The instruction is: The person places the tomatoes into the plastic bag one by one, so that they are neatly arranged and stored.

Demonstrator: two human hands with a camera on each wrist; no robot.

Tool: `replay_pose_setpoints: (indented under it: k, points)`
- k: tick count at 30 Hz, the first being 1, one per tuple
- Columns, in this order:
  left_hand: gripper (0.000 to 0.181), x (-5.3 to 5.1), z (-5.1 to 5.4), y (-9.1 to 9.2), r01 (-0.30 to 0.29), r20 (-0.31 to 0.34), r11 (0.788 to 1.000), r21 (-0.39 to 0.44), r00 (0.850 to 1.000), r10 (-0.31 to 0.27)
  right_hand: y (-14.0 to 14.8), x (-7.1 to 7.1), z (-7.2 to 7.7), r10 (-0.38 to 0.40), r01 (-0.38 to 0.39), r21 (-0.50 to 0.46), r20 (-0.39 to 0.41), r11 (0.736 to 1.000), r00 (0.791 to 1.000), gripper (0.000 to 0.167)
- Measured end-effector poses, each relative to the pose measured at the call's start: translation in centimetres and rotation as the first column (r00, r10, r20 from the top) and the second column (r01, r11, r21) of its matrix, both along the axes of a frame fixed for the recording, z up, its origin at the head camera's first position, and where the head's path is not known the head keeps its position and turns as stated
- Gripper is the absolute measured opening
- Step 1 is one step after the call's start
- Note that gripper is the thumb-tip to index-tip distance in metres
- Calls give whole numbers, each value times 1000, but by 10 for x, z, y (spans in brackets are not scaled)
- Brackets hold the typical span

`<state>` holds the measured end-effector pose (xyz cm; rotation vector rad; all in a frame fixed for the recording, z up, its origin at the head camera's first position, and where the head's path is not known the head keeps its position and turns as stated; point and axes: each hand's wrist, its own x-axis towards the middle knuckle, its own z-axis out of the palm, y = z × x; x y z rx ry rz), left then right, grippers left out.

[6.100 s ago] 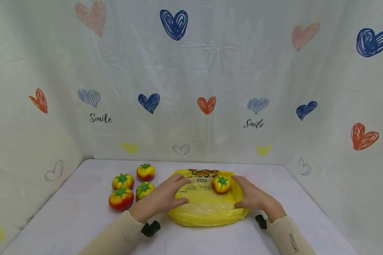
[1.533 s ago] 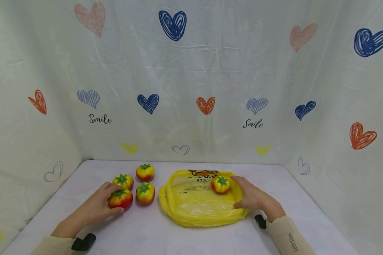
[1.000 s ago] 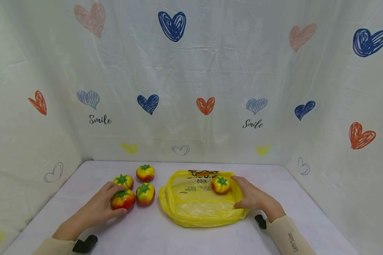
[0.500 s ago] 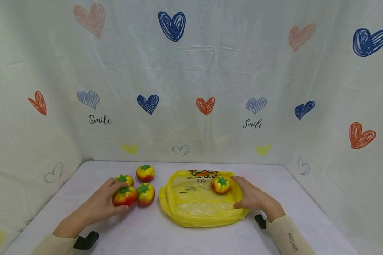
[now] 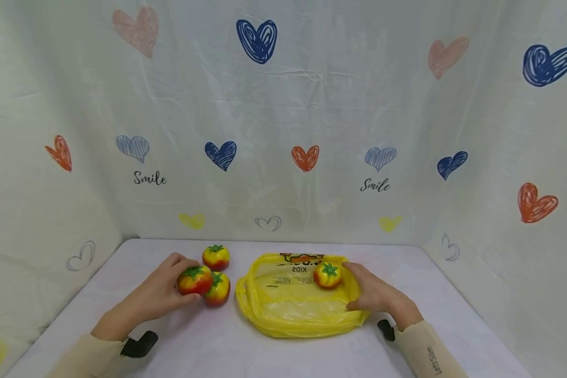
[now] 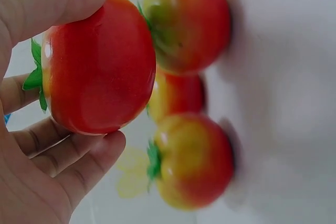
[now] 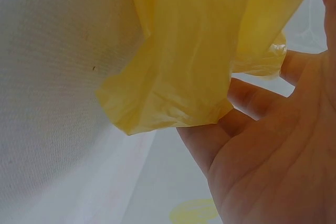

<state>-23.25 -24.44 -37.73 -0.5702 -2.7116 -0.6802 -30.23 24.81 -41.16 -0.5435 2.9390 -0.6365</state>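
Grasping the toy tomato [image 5: 195, 281] between thumb and fingers of left hand [image 5: 163, 289], raised off the desk [image 5: 245, 359] near other tomatoes [image 5: 219, 294]. Probably light, stiff, slippery; best held around its widest sides. Touching yellow plastic bag [image 5: 302, 324] with right hand [image 5: 378, 293]; cannot tell whether gripping.

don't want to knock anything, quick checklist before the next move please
1. Left hand gripping the held fruit: ok.
2. Held fruit off the table: ok, raised.
3. Held fruit apart from the neighbouring fruit: cannot tell; they overlap in the head view.
4. Yellow bag open: ok, one fruit inside.
5. Right hand at the bag's edge: ok, touching it.
6. Straight line to the bag clear: not ok, the neighbouring fruit seems in the way.
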Motion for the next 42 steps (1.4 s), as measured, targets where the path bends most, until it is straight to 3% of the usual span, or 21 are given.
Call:
replay_pose_setpoints:
  k: [12,19,24,36,42]
  points:
    - [57,-17,6,36,94,-48,995,41,995,-92,-2,2,1,-3,3,-15,-2,1000,1000,97]
    - [57,-21,8,56,150,-55,989,-9,987,-151,-1,2,1,4,-4,-10,-13,1000,1000,97]
    - [56,-24,8,70,145,-69,989,-38,987,-148,0,2,1,6,-6,-12,-15,1000,1000,97]
    - [57,-31,10,97,146,7,988,-41,989,-145,-1,2,-1,15,-15,-21,-12,1000,1000,97]
    - [59,-38,9,110,172,-8,983,-64,985,-173,-1,2,0,14,-14,-11,-13,1000,1000,98]
